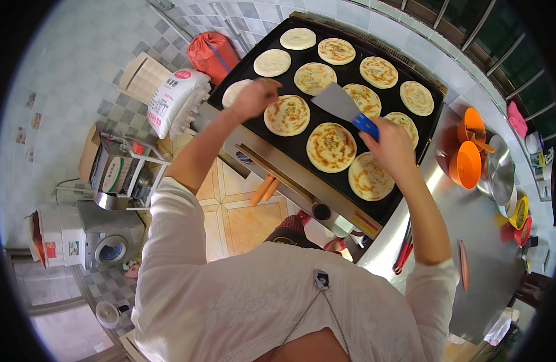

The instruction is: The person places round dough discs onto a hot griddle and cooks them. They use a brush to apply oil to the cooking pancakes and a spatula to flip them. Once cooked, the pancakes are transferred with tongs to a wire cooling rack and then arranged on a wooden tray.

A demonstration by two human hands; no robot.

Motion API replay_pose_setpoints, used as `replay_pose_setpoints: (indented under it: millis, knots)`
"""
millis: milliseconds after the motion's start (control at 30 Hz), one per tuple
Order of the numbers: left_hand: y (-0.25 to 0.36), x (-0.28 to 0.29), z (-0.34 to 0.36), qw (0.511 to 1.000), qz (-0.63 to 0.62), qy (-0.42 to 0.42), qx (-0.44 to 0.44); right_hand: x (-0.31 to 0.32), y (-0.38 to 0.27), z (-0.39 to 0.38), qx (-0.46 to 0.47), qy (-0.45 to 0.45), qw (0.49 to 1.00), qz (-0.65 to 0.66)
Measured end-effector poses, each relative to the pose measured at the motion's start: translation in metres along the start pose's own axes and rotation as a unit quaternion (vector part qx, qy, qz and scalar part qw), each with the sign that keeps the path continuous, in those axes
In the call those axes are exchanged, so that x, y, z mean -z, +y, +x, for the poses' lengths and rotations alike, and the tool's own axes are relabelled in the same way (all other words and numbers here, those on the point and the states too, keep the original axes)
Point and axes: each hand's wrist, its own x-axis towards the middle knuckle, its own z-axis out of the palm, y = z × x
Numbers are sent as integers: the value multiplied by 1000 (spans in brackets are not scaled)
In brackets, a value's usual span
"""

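A black griddle (367, 99) holds several round flatbreads, some pale, others browned in patches. My right hand (389, 148) grips the blue handle of a spatula (334, 102), whose broad metal blade lies between two browned flatbreads near the middle. My left hand (257, 98), fingers curled, is over the griddle's left side, between a pale flatbread (232, 91) and a browned one (286, 116); whether it holds or touches anything is hidden. Another browned flatbread (331, 147) lies at the front, below the spatula.
A white sack (175, 102) and red bag (210, 57) stand left of the griddle. Orange bowls (465, 166), a metal lid or tray (500, 172) and red-handled tongs (403, 253) lie on the steel counter (438, 211) at right. A shelf rack (127, 172) and washing machine (112, 235) stand at left.
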Motion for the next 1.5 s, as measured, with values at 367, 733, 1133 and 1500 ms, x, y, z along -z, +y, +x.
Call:
replay_pose_setpoints:
  millis: [367,733,1133,1500]
  knots:
    - [-187,-31,95,992,-97,-41,74,-130,-81,148,-119,-166,975,-84]
    - [-224,0,112,651,-705,-135,246,-99,-82,159,-148,-18,988,-34]
    - [-199,10,176,996,25,-50,73,-100,-49,174,-202,-7,977,-65]
    - [-222,-10,178,994,-43,-98,-19,-97,-68,161,-183,-97,973,-106]
